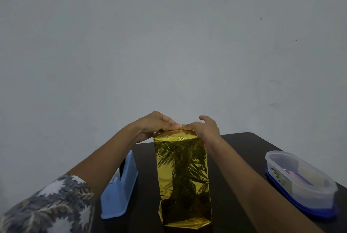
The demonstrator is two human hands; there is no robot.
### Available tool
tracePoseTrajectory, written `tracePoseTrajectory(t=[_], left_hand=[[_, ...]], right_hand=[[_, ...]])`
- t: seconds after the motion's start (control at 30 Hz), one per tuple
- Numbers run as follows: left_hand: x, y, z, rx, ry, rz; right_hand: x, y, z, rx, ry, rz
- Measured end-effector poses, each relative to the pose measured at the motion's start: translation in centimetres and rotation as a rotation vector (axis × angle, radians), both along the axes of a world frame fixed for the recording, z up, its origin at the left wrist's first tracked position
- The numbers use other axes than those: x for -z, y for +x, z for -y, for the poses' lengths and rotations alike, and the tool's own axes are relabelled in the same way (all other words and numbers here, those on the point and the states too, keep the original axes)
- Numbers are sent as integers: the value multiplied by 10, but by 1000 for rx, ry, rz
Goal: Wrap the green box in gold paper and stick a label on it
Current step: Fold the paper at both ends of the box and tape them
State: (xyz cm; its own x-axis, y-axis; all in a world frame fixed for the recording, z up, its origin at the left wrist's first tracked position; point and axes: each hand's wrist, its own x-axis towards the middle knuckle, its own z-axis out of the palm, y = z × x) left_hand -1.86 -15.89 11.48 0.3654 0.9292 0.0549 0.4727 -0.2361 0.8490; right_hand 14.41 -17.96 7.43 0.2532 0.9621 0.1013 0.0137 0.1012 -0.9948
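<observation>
On my feed the box [183, 180] stands upright mid-way across the dark table [249, 144], covered all over in gold paper [174, 137]. It's shiny, crinkly stuff with little holographic flecks, and the bottom is folded to a point facing me. The left hand [156, 123] and right hand [203, 129] meet at the far top edge, fingertips curled in and pinching the paper's fold. There's a tiny pale bit between them, can't tell what. A blue tape dispenser [119, 187] sits just left of the box, a clear tub [270, 155] off to the right.
</observation>
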Motion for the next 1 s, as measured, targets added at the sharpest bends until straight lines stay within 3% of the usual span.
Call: tracePoseTrajectory(t=[0.27,0.57,0.83,1.0], left_hand=[[10,3,5,-30,171,84],[11,3,3,-33,325,47],[7,9,2,-172,82,3],[7,25,-2,-273,85,-54]], right_hand=[[1,-1,1,-5,8,-26],[2,0,2,-10,18,-26],[2,-1,4,4,30,-32],[0,-1,7,2,40,-9]])
